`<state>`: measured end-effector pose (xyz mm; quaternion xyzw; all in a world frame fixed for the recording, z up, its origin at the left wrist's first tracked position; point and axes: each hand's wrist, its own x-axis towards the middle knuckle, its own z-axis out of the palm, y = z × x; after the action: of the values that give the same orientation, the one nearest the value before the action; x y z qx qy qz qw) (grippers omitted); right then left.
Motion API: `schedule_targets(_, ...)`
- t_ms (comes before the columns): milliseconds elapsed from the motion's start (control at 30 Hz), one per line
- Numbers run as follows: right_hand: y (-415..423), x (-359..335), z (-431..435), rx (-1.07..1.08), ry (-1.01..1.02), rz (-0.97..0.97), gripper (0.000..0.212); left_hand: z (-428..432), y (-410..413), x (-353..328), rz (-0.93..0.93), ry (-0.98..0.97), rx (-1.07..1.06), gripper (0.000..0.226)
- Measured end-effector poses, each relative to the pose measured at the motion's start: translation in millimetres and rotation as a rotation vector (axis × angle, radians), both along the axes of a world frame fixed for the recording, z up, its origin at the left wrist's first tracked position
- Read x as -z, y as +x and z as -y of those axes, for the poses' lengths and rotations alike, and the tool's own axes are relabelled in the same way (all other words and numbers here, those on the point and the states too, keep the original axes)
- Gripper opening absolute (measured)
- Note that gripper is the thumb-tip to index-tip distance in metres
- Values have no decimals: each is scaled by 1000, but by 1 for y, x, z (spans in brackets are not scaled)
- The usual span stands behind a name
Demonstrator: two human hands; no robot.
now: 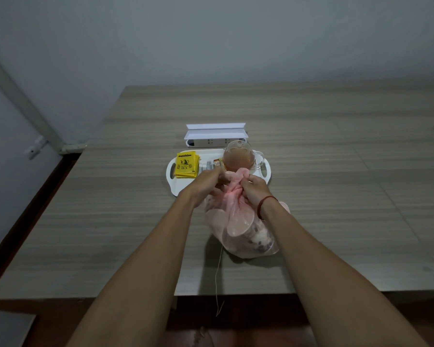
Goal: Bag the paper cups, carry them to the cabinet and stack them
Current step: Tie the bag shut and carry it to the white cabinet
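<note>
Grips the gathered mouth of a pink mesh bag [236, 221] with both hands, low over the table [110, 221]. Left hand [207, 185]: fingers curled, pinching the bunched cloth from the left side. Right hand [254, 190]: fingers curled as well, pinching the same bunch from the right side, with a red bracelet [264, 202] on the wrist. Inside the bag, paper cups [259, 240] with dark dots, stacked and tilted, the bottom of the bag resting on the table near its front edge. A thin string [218, 276] hanging from the bag, down past the table's edge. Just behind the hands, a white tray [171, 171] with yellow tea packets [186, 165] and a glass cup [237, 156] of brown drink. Behind the tray, a white box [216, 132].
</note>
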<state>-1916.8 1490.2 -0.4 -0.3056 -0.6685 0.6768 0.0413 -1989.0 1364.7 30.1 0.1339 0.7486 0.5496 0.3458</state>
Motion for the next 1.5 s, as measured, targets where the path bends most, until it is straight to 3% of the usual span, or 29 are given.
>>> schedule_targets(100, 3, -3, -5, -47, -4, 10, 23, 5, -5, 4, -27, -25, 113, 14)
schedule_targets(300, 5, -7, -4, -81, -60, -19, 37, 5, -7, 12, -11, 10, 40, 23)
schedule_targets(467, 2, -8, -5, -18, -70, 11, 35, -2, -2, 12, 72, -15, 58, 64)
schedule_targets(567, 4, -3, -3, -48, -171, -29, 31, -5, 5, 15, -33, -8, -59, 44)
schedule_targets(700, 7, 5, -9, -63, -348, -119, 13, -6, 7, 22, 20, 59, -297, 23)
schedule_targets(800, 3, 6, -12, 14, -256, -144, 14, -12, 9, 17, 56, 85, -302, 28)
schedule_targets(1033, -5, 0, 5, 90, -320, -146, 34, -24, 17, 2, 139, 85, -165, 51)
schedule_targets(1167, -9, -10, 0, 80, -465, -108, 22, -19, 15, 5, 23, 41, -209, 38)
schedule_targets(1300, -3, -5, -2, 42, -291, -89, 30, -9, 12, 15, -106, 38, -241, 31)
schedule_targets(1500, -1, -6, 4, 80, -152, -69, 23, -7, 13, 16, -48, 113, -223, 15)
